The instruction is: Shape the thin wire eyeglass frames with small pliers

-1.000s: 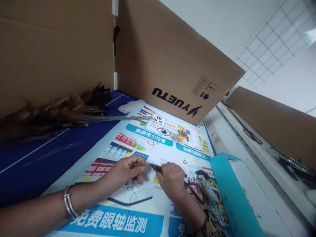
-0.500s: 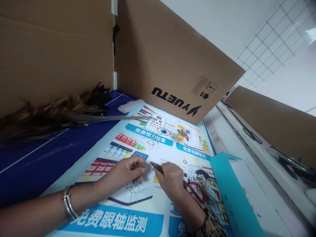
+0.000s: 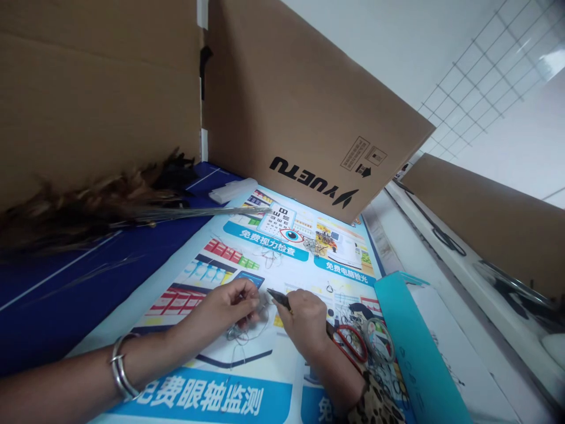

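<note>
My left hand [image 3: 228, 311], with silver bangles [image 3: 118, 365] on its wrist, pinches a thin bent wire piece [image 3: 244, 333] against a printed poster [image 3: 247, 377]. My right hand [image 3: 303, 321] is closed around small pliers [image 3: 279, 298] with red handles [image 3: 349, 343]. The dark plier tips point left, just right of my left fingertips. Loops of the wire hang below my left fingers onto the poster.
Cardboard walls [image 3: 304, 100] stand behind and to the left. A feather duster [image 3: 92, 203] lies on the blue cloth [image 3: 53, 294] at left. More small wire bits [image 3: 314, 246] lie further up the poster. A teal box [image 3: 415, 347] sits at right, with tape rolls [image 3: 379, 338] beside it.
The plier tips have drawn back slightly from my left fingers. The wire loops now lie lower on the poster. Both hands stay in nearly the same place.
</note>
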Available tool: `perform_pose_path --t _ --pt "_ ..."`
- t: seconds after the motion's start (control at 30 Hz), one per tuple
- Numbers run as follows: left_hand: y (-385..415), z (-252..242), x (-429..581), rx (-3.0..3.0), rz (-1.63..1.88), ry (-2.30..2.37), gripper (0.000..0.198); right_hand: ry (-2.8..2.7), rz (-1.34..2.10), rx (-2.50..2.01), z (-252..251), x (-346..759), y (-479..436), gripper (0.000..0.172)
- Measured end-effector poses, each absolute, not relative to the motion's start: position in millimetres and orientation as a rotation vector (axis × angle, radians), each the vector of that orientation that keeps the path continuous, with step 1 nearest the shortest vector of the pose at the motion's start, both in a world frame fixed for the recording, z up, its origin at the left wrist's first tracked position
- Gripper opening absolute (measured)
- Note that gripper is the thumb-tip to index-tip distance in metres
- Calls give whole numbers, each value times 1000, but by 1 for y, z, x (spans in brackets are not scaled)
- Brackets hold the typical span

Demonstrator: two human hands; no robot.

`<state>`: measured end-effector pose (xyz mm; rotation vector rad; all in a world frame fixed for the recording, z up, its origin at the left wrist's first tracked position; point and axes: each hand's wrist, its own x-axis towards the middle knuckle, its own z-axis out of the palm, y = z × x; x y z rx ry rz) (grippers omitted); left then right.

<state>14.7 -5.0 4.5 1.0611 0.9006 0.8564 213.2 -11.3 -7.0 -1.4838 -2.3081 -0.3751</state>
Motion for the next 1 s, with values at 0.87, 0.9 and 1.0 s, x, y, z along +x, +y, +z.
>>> perform_pose_path --t 0.87,0.9,1.0 --pt "-7 5 10 1174 891 939 22 -2287 -357 -1465 -6 211 -14 32" --pt "-8 5 10 1161 884 933 22 -2286 -358 -1466 -6 211 -14 32" --pt "-9 5 11 1102 870 942 22 -2276 -363 -1467 -6 211 -14 31"
